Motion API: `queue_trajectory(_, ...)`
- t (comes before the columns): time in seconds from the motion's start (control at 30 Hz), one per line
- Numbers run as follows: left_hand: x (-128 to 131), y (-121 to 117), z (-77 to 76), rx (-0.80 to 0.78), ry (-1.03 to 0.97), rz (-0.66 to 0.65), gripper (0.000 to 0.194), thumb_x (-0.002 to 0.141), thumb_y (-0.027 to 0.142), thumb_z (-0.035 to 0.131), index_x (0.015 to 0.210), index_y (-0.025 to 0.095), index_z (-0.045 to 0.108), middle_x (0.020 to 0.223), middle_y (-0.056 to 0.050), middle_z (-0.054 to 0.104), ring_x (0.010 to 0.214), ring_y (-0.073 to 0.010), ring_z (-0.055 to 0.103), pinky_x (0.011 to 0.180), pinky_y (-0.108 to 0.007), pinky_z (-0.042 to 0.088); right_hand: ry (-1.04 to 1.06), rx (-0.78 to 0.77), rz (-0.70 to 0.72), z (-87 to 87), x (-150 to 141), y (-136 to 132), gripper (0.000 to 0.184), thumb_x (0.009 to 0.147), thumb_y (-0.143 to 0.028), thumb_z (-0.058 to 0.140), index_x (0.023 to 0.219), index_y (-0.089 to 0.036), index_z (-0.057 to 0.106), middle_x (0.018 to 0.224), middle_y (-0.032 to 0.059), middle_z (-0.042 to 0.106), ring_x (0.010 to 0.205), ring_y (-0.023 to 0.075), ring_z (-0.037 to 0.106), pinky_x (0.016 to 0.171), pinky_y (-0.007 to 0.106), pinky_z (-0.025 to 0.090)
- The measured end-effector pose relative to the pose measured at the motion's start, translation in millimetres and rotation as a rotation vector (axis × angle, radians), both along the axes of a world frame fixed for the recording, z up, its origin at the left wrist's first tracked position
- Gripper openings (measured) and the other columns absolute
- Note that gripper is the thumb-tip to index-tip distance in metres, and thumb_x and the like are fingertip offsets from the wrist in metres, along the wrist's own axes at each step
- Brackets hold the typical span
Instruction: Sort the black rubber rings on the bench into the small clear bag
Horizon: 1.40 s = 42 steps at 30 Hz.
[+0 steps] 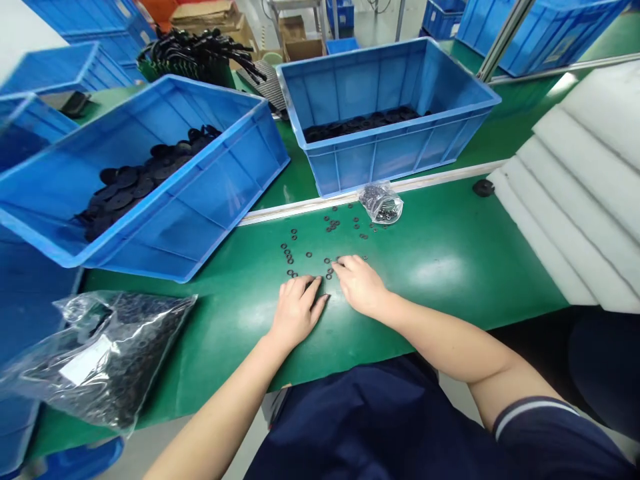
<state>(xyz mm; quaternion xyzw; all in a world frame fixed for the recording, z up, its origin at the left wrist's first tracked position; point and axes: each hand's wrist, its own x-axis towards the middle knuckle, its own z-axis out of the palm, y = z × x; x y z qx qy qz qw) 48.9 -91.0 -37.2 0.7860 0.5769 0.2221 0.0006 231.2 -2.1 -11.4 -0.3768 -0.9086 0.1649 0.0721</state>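
Note:
Small black rings (289, 253) lie scattered over the green table in front of my hands. My left hand (296, 312) rests low on the table, thumb and forefinger apart, its fingertips beside the nearest rings. Across from it, my right hand (363, 285) has its fingers bent together and down at a few rings (329, 271). Whatever is between those fingertips is too small to make out. Behind the rings, a clear plastic bag (383, 203) lies on its side with its mouth towards me, more small rings inside.
Two blue bins (235, 157) (395, 150) with black discs stand behind. A large clear bag (120, 360) of black parts sits at the left. White foam sheets (565, 193) are stacked at the right, near a black round part (483, 188). A pale ledge (295, 210) crosses the table.

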Motion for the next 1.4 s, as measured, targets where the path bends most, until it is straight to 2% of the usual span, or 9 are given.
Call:
queue_trajectory(0.17, 9.9, 7.9, 3.9, -0.088, 0.091, 0.021, 0.058, 0.093, 0.044, 0.059, 0.142, 0.017, 0.050, 0.133, -0.025, 0.055, 0.121, -0.0390, 0.051, 0.096, -0.056, 0.041, -0.084, 0.026, -0.182, 7.7, 27.8, 26.6, 0.022, 0.097, -0.021, 0.052, 0.105, -0.014, 0.071, 0.102, 0.0151, 0.065, 0.096, 0.0272, 0.057, 0.085, 0.037, 0.045)
queue_trajectory(0.33, 16.3, 16.6, 8.0, -0.120, 0.134, 0.019, 0.061, 0.089, 0.052, 0.062, 0.138, 0.015, 0.055, 0.142, -0.028, 0.048, 0.127, -0.0434, 0.045, 0.100, -0.062, 0.037, -0.089, -0.062, -0.248, 0.9, 42.9, 47.1, 0.012, 0.093, -0.020, 0.059, 0.100, -0.018, 0.069, 0.101, 0.0098, 0.065, 0.090, 0.0223, 0.060, 0.077, 0.031, 0.044)
queue_trajectory(0.53, 17.4, 21.7, 14.2, -0.115, 0.168, -0.005, 0.058, 0.087, 0.049, 0.067, 0.131, 0.012, 0.060, 0.148, -0.030, 0.042, 0.133, -0.0450, 0.042, 0.105, -0.063, 0.034, -0.159, -0.023, -0.244, -0.8, 32.0, 40.9, 0.022, 0.098, -0.017, 0.046, 0.101, -0.014, 0.068, 0.102, 0.0144, 0.067, 0.091, 0.0245, 0.061, 0.081, 0.034, 0.044)
queue_trajectory(0.67, 14.1, 22.2, 7.0, -0.046, 0.033, -0.002, 0.042, 0.092, 0.044, 0.062, 0.124, 0.017, 0.064, 0.142, -0.023, 0.052, 0.128, -0.0396, 0.048, 0.102, -0.058, 0.039, -0.066, -0.074, -0.239, -0.2, 22.9, 31.0, 0.024, 0.099, -0.017, 0.044, 0.102, -0.014, 0.068, 0.104, 0.0143, 0.068, 0.095, 0.0238, 0.061, 0.086, 0.034, 0.045)
queue_trajectory(0.9, 23.5, 24.9, 2.1, 0.171, -0.176, 0.013, 0.020, 0.095, 0.029, 0.059, 0.110, 0.018, 0.067, 0.101, -0.011, 0.071, 0.094, -0.0243, 0.063, 0.084, -0.039, 0.045, 0.561, -0.557, -0.162, -4.3, 10.4, 14.1, 0.014, 0.093, -0.023, 0.055, 0.089, -0.017, 0.067, 0.085, 0.0010, 0.070, 0.079, 0.0139, 0.063, 0.076, 0.025, 0.048)
queue_trajectory(1.1, 26.6, 27.0, 2.0, 0.280, -0.221, -0.015, 0.010, 0.095, 0.022, 0.060, 0.099, 0.018, 0.068, 0.090, -0.007, 0.073, 0.080, -0.0186, 0.064, 0.075, -0.034, 0.045, 0.675, -0.845, -0.136, -7.0, 10.4, 12.5, 0.018, 0.090, -0.029, 0.058, 0.085, -0.017, 0.071, 0.075, 0.0007, 0.069, 0.071, 0.0142, 0.062, 0.071, 0.027, 0.050)
queue_trajectory(1.2, 14.6, 22.2, -0.9, 0.269, -0.191, 0.031, 0.011, 0.093, 0.022, 0.062, 0.100, 0.017, 0.069, 0.090, -0.007, 0.072, 0.081, -0.0191, 0.063, 0.076, -0.034, 0.044, 0.653, -0.600, -0.156, -8.9, 18.8, 25.4, 0.017, 0.090, -0.026, 0.059, 0.089, -0.018, 0.074, 0.086, 0.0039, 0.071, 0.080, 0.0172, 0.064, 0.079, 0.030, 0.051)
queue_trajectory(1.3, 1.7, 17.3, -3.7, 0.279, -0.159, 0.122, 0.012, 0.093, 0.024, 0.063, 0.100, 0.017, 0.071, 0.088, -0.008, 0.069, 0.082, -0.0205, 0.062, 0.074, -0.035, 0.042, 0.536, -0.144, -0.337, -14.5, 33.5, 51.1, 0.023, 0.090, -0.021, 0.057, 0.104, -0.016, 0.074, 0.102, 0.0107, 0.070, 0.096, 0.0228, 0.064, 0.091, 0.035, 0.050)
queue_trajectory(1.4, -0.9, 15.5, -6.0, 0.256, -0.143, 0.139, 0.013, 0.093, 0.024, 0.063, 0.100, 0.017, 0.072, 0.088, -0.008, 0.067, 0.082, -0.0208, 0.060, 0.074, -0.035, 0.041, 0.324, 0.072, -0.464, -22.8, 47.7, 79.0, 0.033, 0.090, -0.020, 0.056, 0.118, -0.010, 0.070, 0.114, 0.0174, 0.065, 0.107, 0.0287, 0.060, 0.097, 0.040, 0.048)
